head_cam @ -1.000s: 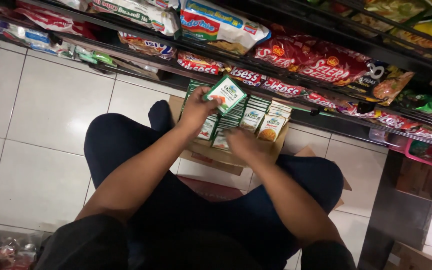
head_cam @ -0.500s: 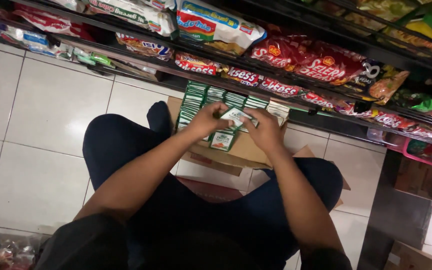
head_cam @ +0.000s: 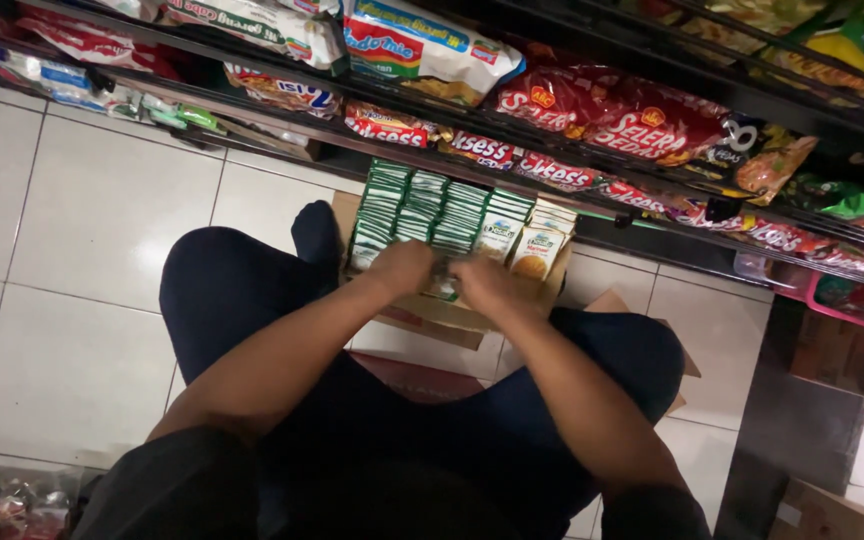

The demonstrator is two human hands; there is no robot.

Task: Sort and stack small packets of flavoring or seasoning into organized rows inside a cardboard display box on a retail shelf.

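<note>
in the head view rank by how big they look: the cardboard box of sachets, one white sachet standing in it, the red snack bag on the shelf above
1. cardboard box
2. red snack bag, though it may sit nearer the camera, so unsure against the box
3. white sachet, clearly smallest

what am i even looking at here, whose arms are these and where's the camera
The camera sits on a person's head and looks down, so the two bare arms are that person's own. They crouch on a white tiled floor, knees in dark trousers, facing a shop shelf packed with snack and noodle bags. Between the knees stands an open cardboard box filled with rows of small green and white sachets. The left hand and right hand meet over the box, closed around one or more sachets there; the fingers hide how many.
</note>
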